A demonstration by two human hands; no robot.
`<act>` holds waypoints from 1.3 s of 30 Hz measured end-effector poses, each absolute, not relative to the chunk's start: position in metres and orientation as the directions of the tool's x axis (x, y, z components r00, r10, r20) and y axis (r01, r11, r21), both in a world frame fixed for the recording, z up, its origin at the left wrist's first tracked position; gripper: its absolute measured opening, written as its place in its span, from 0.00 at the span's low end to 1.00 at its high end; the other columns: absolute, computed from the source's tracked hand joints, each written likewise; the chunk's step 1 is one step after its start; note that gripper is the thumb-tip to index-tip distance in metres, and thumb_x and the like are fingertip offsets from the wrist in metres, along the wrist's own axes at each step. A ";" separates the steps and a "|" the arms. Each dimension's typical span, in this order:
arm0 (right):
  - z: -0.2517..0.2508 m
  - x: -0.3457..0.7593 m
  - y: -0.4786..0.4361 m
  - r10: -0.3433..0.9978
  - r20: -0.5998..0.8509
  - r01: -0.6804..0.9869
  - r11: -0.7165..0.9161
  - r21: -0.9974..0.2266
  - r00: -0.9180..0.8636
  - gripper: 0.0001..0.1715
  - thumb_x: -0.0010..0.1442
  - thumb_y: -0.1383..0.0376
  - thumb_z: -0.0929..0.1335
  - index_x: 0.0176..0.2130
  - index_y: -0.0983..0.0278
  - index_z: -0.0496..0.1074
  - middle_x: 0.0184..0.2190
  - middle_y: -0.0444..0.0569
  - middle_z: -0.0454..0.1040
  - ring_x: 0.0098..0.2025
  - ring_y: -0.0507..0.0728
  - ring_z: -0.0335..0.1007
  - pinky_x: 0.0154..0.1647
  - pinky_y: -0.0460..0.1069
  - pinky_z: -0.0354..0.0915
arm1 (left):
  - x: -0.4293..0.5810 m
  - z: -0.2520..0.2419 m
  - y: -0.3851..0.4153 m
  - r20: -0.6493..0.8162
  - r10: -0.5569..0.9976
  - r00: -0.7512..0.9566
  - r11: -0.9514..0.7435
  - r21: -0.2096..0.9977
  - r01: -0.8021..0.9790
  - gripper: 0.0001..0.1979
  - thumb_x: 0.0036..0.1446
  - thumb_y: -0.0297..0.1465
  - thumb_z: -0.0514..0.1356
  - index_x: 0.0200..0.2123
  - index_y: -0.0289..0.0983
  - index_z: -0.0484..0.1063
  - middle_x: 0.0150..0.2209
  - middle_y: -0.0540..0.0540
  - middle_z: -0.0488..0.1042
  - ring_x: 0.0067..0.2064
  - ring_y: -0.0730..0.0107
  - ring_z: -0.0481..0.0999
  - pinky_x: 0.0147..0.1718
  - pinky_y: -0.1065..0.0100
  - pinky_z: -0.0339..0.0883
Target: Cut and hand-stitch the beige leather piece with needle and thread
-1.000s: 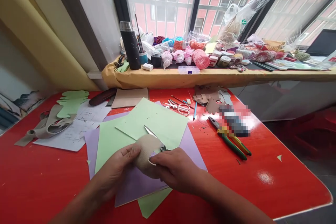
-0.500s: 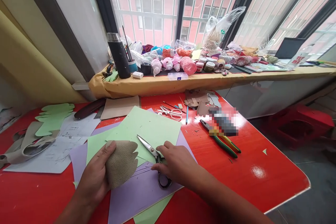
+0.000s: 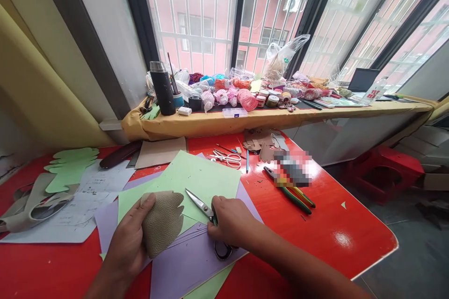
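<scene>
My left hand (image 3: 126, 236) grips a grey-brown piece of pebbled leather (image 3: 163, 222) with a scalloped right edge, thumb on its face. Black-handled scissors (image 3: 198, 202) lie on the paper, blades pointing up and left. My right hand (image 3: 233, 222) has its fingers closed around the scissors near the pivot; one handle loop shows below the hand. Beneath both hands are light green sheets (image 3: 196, 168) and purple sheets (image 3: 185, 266).
Pliers (image 3: 293, 198) with green and yellow handles lie to the right. White-handled scissors (image 3: 228, 159) and leather scraps (image 3: 259, 140) lie farther back. At left are green paper cutouts (image 3: 72, 166) and a leather offcut (image 3: 45, 208). A black flask (image 3: 162, 88) stands on the cluttered sill.
My right hand has closed its fingers on the scissors, where before the fingers were spread over them. The left hand still holds the leather. The view has tilted slightly upward.
</scene>
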State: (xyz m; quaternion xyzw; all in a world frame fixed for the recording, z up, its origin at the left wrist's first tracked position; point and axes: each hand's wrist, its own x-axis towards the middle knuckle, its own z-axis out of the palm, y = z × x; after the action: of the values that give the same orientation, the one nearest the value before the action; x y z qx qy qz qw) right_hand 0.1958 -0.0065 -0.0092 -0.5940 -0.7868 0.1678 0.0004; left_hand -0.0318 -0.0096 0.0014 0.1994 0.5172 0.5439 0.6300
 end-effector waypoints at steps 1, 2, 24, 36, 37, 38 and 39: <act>-0.009 0.195 -0.006 0.935 -0.197 0.935 0.240 -0.262 -0.295 0.17 0.60 0.55 0.70 0.44 0.63 0.73 0.38 0.54 0.81 0.34 0.63 0.77 0.28 0.51 0.53 | -0.032 0.002 -0.010 -0.435 0.891 -0.131 0.326 0.813 -0.483 0.16 0.62 0.31 0.66 0.53 0.34 0.79 0.45 0.36 0.85 0.41 0.48 0.87 0.34 0.58 0.85; -0.009 0.195 -0.006 0.934 -0.196 0.934 0.243 -0.260 -0.298 0.16 0.59 0.55 0.70 0.44 0.63 0.73 0.38 0.54 0.81 0.34 0.63 0.77 0.28 0.51 0.53 | -0.032 0.003 -0.010 -0.437 0.890 -0.133 0.325 0.810 -0.488 0.16 0.62 0.31 0.66 0.53 0.34 0.79 0.45 0.36 0.85 0.41 0.48 0.87 0.34 0.58 0.85; 0.004 0.275 -0.019 0.969 -0.234 0.964 0.019 -0.266 -0.083 0.09 0.57 0.60 0.71 0.37 0.62 0.70 0.34 0.50 0.79 0.33 0.57 0.71 0.26 0.49 0.47 | -0.040 0.002 -0.014 -0.521 0.844 -0.126 0.395 0.763 -0.512 0.20 0.59 0.34 0.69 0.53 0.36 0.80 0.46 0.37 0.85 0.40 0.46 0.87 0.33 0.56 0.85; -0.005 0.331 -0.033 0.978 -0.177 0.969 -0.145 -0.202 0.109 0.04 0.59 0.65 0.68 0.34 0.61 0.67 0.30 0.48 0.78 0.30 0.57 0.70 0.26 0.50 0.43 | -0.035 -0.005 -0.012 -0.532 0.838 -0.123 0.422 0.773 -0.474 0.19 0.58 0.37 0.69 0.51 0.37 0.80 0.45 0.37 0.85 0.39 0.46 0.86 0.32 0.54 0.84; -0.007 0.334 -0.034 0.977 -0.175 0.967 -0.158 -0.202 0.123 0.04 0.59 0.65 0.68 0.34 0.61 0.67 0.30 0.48 0.78 0.31 0.57 0.71 0.26 0.50 0.43 | -0.034 -0.004 -0.012 -0.533 0.838 -0.114 0.426 0.770 -0.475 0.20 0.57 0.38 0.69 0.51 0.38 0.80 0.46 0.37 0.85 0.40 0.46 0.86 0.33 0.53 0.84; -0.009 0.337 -0.035 0.976 -0.172 0.964 -0.170 -0.203 0.136 0.04 0.59 0.65 0.68 0.34 0.61 0.67 0.31 0.48 0.78 0.31 0.58 0.71 0.26 0.50 0.43 | -0.033 -0.004 -0.013 -0.534 0.839 -0.102 0.429 0.766 -0.478 0.20 0.57 0.39 0.69 0.51 0.38 0.80 0.46 0.37 0.85 0.41 0.45 0.86 0.35 0.51 0.84; -0.011 0.341 -0.035 0.975 -0.167 0.962 -0.180 -0.206 0.147 0.04 0.60 0.64 0.68 0.34 0.61 0.67 0.31 0.48 0.78 0.31 0.58 0.72 0.26 0.50 0.44 | -0.032 -0.003 -0.013 -0.533 0.841 -0.094 0.431 0.764 -0.481 0.21 0.56 0.39 0.70 0.51 0.38 0.80 0.47 0.37 0.85 0.42 0.44 0.86 0.36 0.50 0.84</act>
State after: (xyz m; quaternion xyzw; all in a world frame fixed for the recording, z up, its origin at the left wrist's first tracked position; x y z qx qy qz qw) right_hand 0.3411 -0.0347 -0.0109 -0.7567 -0.6399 0.1314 0.0252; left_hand -0.0322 -0.0128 -0.0029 0.1670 0.5388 0.5067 0.6519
